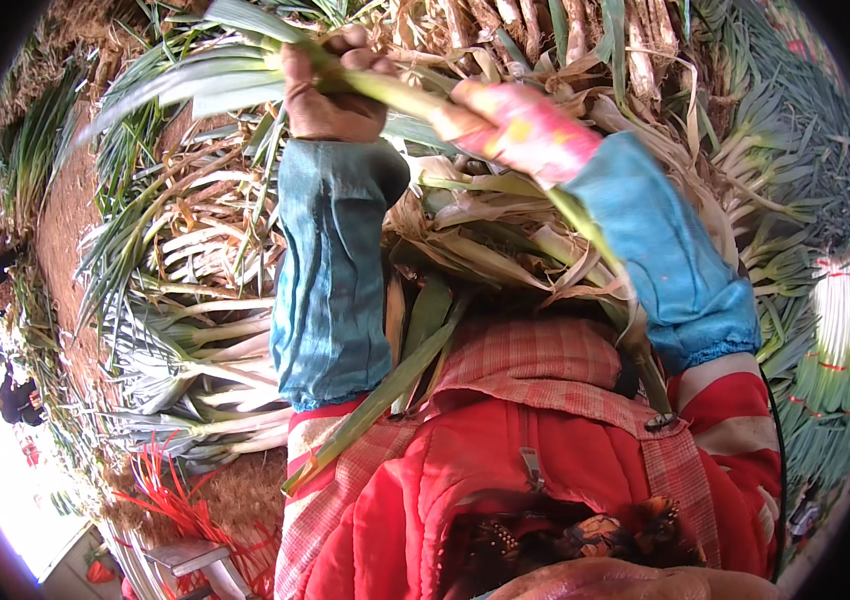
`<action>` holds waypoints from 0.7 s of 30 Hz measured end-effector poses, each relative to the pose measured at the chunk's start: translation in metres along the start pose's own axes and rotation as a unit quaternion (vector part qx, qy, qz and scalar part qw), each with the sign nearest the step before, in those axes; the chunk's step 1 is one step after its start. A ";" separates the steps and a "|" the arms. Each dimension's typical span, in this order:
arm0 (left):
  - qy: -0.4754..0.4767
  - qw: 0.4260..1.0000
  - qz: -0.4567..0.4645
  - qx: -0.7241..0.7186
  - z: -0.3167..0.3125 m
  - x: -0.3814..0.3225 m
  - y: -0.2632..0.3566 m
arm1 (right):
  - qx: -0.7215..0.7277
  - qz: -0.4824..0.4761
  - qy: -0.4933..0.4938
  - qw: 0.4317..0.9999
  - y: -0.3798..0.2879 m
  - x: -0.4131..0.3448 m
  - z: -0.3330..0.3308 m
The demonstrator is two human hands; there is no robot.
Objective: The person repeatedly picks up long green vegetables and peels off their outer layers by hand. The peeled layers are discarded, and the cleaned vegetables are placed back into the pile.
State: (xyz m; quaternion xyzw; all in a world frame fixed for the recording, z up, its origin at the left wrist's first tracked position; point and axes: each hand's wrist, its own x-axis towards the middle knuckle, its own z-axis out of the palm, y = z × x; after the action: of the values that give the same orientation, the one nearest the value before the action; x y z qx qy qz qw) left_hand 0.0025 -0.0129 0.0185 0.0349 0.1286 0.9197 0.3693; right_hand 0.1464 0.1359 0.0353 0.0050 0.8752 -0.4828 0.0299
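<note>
My bare left hand [338, 94] is closed around a leek [395, 94] just below its fanned green leaves, which sweep out to the left in a blur. My right hand [518, 127], in a pink and yellow patterned glove, grips the same stalk lower down; motion blurs its fingers. A pale green leaf strip [586, 225] runs down from beneath the right hand towards my lap. Below both hands lies a heap of dry, stripped outer leaves [485, 240]. Another long green leaf [380, 405] rests across my apron and left sleeve.
Leeks with pale stems [237, 367] are piled at left. Unstripped, soil-stained stalks [642, 52] lie ahead. At right are more leeks [762, 187] and a red-tied bundle [841, 315]. Red ties [177, 495] hang near a metal stand [188, 556] at lower left. A person [16, 397] is farther left.
</note>
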 end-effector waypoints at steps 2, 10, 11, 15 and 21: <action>-0.036 0.999 -0.014 -0.037 0.005 -0.006 0.021 | 0.014 0.106 -0.057 0.993 -0.004 -0.017 0.003; 0.030 0.995 0.083 0.037 -0.005 -0.001 0.055 | 0.418 0.162 -0.121 0.886 0.017 -0.082 -0.013; 0.004 0.998 0.057 0.031 -0.014 0.004 0.035 | 0.541 0.147 -0.127 0.818 0.015 -0.077 -0.009; 0.025 0.995 -0.055 -0.083 -0.035 0.009 0.041 | 0.392 0.240 -0.150 0.875 0.008 -0.076 0.001; 0.061 0.982 0.020 -0.177 -0.056 -0.005 0.127 | 0.617 -0.032 -0.040 0.785 0.013 -0.170 -0.059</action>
State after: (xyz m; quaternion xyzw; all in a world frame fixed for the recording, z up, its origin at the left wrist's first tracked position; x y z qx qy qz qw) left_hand -0.0881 -0.1162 -0.0017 -0.0845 -0.0152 0.9356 0.3426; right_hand 0.3139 0.1958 0.0654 -0.0250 0.3886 -0.9202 0.0398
